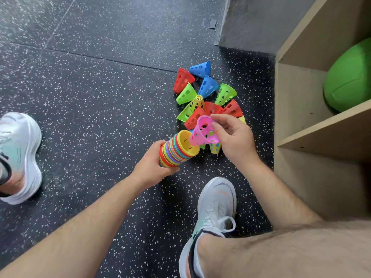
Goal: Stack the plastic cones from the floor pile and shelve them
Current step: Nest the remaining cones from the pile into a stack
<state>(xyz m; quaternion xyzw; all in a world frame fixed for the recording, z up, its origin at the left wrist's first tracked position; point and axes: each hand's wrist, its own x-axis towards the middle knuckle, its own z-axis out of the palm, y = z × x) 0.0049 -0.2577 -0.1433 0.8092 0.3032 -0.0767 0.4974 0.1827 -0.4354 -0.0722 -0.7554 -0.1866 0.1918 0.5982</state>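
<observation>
Gym: speckled rubber floor, green ball on shelf

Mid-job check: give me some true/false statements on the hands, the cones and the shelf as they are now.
The left hand holds the cone stack. True.
The right hand holds a blue cone. False: it pinches a pink cone.
The pink cone is nested on the stack. False: it is held by the stack's open end, not nested.
Loose cones lie on the floor. True.
A green ball sits in the shelf. True.
</observation>
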